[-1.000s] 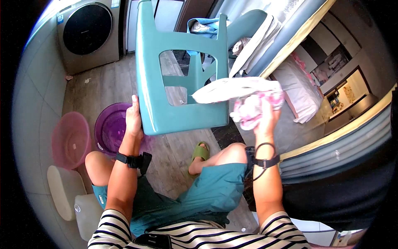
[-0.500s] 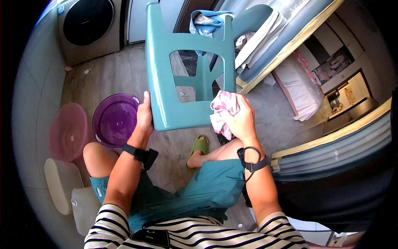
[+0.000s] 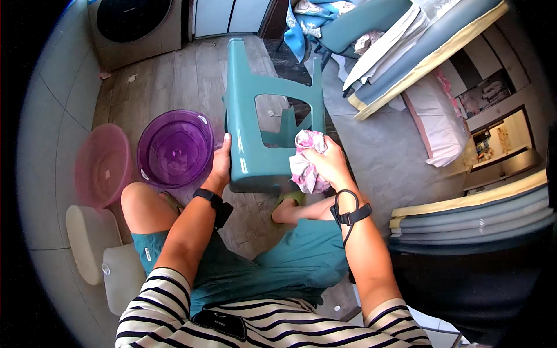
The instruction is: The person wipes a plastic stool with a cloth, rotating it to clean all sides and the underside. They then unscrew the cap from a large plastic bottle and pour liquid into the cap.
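Since a second ago, the crumpled pink-and-white patterned cloth (image 3: 306, 162) has gone from hanging loose beyond the stool's far corner to being bunched tight against its near right edge, and the teal moulded-plastic stool (image 3: 268, 119) has tipped further away so that its legs point toward the washing machine (image 3: 134, 24).

The left hand (image 3: 221, 162) clasps the stool's near left corner, fingers curled over the rim and thumb along the side, seemingly to steady it on its side. The right hand (image 3: 329, 162) is closed around the wadded cloth and presses it onto the smooth seat edge, which looks like a wiping hold. Both wrists wear dark bands.

The stool is glossy and hard, with a rectangular cut-out in its panel and rounded corners. The cloth is soft and rumpled. To the person's left, a translucent purple plastic basin (image 3: 175, 148) lies on the grey wood-grain floor (image 3: 174, 81) beside a paler pink round basin (image 3: 104, 165), both shallow and shiny. Folded bedding and cushions are stacked to the right.
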`<state>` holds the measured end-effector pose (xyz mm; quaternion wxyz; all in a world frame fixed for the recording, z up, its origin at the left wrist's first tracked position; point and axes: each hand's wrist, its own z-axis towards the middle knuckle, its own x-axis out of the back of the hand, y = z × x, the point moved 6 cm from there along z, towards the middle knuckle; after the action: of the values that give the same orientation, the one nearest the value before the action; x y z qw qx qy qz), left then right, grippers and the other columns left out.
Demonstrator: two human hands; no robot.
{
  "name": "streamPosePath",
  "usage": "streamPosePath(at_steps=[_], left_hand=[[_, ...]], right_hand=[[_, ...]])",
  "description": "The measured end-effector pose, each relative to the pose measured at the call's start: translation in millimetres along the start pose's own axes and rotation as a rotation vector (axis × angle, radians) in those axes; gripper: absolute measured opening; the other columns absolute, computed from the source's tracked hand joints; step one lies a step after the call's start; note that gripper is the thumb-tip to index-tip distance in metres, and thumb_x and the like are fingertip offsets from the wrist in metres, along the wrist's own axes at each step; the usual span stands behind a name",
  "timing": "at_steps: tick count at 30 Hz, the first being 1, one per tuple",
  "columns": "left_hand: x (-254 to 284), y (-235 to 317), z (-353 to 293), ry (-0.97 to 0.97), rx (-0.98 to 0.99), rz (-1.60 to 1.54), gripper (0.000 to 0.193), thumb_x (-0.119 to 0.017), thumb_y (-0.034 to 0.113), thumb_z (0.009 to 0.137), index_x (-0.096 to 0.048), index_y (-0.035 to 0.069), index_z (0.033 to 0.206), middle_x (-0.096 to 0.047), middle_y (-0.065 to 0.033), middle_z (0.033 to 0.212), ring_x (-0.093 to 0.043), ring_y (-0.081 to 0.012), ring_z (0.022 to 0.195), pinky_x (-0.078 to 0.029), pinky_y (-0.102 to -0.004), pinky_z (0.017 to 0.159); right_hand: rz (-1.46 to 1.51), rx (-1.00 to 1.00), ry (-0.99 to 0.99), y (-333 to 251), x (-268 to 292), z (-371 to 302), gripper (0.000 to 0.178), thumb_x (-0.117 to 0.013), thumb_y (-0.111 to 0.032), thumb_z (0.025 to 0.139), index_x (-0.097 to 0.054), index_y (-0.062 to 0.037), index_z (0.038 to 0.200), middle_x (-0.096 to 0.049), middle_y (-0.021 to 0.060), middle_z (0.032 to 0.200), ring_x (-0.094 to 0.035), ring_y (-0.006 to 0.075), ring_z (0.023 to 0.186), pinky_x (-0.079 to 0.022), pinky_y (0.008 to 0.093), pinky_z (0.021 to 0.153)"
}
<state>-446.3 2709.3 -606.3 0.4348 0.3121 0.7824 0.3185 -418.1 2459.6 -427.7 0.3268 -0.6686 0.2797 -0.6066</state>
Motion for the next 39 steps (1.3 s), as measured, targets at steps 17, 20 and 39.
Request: streamPosePath(at_steps=[17,20,39], left_hand=[[49.6,-48.7,28.7,0.094,0.113,0.194,0.081,-0.046,0.064,0.087,-0.055,-0.011,0.116,-0.061,-0.0158,0.108,-0.059,-0.0219,0.095,-0.045,-0.034,0.086],[58.0,-39.6,27.9,0.105,0.096,0.215,0.072,-0.035,0.058,0.094,-0.047,-0.003,0.129,-0.055,-0.0141,0.121,-0.054,-0.0227,0.106,-0.042,-0.0342,0.09],[44.3,-3.1,11.2,0.058,-0.505,0.761,0.088,-0.072,0.031,0.079,-0.019,-0.011,0.137,-0.04,-0.0271,0.13,-0.042,-0.0333,0.12,-0.033,-0.0374,0.102]], right_hand=[[-0.321,-0.092,-0.243,44.7,-79.5,8.8,0.058,-0.068,-0.04,0.07,-0.054,-0.0038,0.113,-0.063,0.022,0.107,-0.059,0.0399,0.099,-0.048,0.0457,0.082],[-0.232,0.026,-0.196,33.2,-91.0,7.6,0.052,-0.07,-0.037,0.071,-0.053,-0.0023,0.105,-0.063,0.0222,0.101,-0.059,0.0412,0.096,-0.047,0.0488,0.081],[-0.615,0.611,0.086,-19.9,-166.1,-50.3,0.031,-0.063,-0.026,0.074,-0.059,-0.0123,0.101,-0.055,0.0082,0.098,-0.053,0.027,0.092,-0.043,0.0439,0.066]])
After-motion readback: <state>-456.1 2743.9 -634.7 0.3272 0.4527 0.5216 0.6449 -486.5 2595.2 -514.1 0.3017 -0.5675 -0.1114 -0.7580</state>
